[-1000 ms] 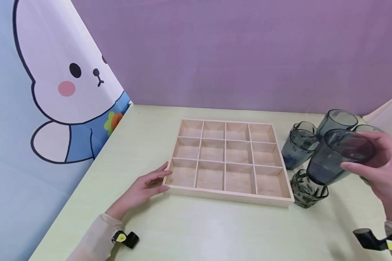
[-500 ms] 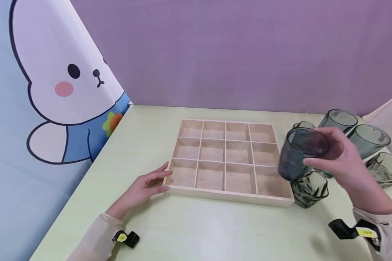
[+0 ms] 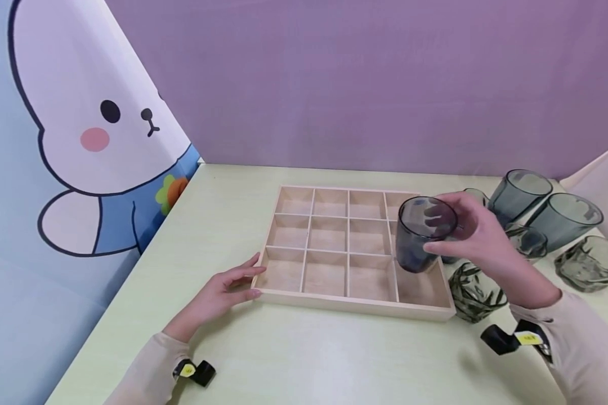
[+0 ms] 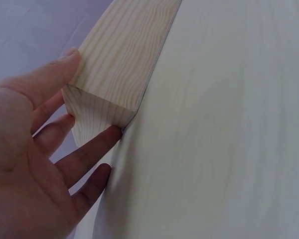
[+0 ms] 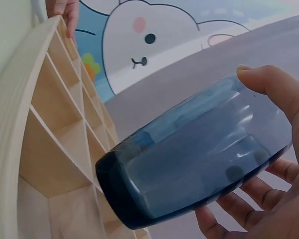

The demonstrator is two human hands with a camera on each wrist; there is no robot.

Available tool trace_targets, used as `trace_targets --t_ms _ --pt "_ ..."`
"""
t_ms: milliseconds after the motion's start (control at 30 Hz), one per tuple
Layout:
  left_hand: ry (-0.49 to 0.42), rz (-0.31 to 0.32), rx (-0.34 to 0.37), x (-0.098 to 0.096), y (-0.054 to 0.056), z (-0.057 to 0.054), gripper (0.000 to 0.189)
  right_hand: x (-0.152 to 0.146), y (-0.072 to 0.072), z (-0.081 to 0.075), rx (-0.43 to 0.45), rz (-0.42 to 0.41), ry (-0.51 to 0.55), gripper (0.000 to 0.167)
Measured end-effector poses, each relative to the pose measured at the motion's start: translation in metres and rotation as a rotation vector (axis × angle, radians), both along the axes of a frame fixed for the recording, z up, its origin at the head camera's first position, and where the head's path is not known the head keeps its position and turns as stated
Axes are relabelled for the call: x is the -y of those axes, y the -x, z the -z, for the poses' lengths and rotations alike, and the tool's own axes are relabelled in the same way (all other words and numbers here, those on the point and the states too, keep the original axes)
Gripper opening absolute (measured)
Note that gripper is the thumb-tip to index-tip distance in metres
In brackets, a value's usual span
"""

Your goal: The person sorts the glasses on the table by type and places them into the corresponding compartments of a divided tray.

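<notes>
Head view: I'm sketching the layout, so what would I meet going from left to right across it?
Cartoon animal, left hand, divided wooden tray, held dark glass, right hand, faceted glass at the far right. I left out the glasses overlapping around the right hand and forearm.

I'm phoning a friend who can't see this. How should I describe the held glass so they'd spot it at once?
On the table, find the pale wooden tray divided into compartments. Look to its right-hand end for a smooth, dark blue-grey glass. It alone is lifted, in the right grip; the other glasses sit right of the tray.
</notes>
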State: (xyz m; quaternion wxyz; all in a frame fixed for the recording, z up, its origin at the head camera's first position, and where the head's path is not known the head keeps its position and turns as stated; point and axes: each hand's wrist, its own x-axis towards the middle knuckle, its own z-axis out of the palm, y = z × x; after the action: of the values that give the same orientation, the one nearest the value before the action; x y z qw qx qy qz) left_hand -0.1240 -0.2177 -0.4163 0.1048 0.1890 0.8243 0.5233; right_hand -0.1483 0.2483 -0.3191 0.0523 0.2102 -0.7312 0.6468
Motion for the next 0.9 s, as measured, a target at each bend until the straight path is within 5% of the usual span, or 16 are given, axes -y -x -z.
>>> trace_targets --t_ms 400,900 --pt "-0.014 -0.002 -0.023 0.001 -0.001 0.001 0.048 0.033 0.023 -0.002 0.011 0.022 -0.134 0.061" --pt "-0.032 -0.006 -0.006 0.001 -0.001 0.001 0.048 0.067 0.046 -0.011 0.127 0.033 -0.209 0.065"
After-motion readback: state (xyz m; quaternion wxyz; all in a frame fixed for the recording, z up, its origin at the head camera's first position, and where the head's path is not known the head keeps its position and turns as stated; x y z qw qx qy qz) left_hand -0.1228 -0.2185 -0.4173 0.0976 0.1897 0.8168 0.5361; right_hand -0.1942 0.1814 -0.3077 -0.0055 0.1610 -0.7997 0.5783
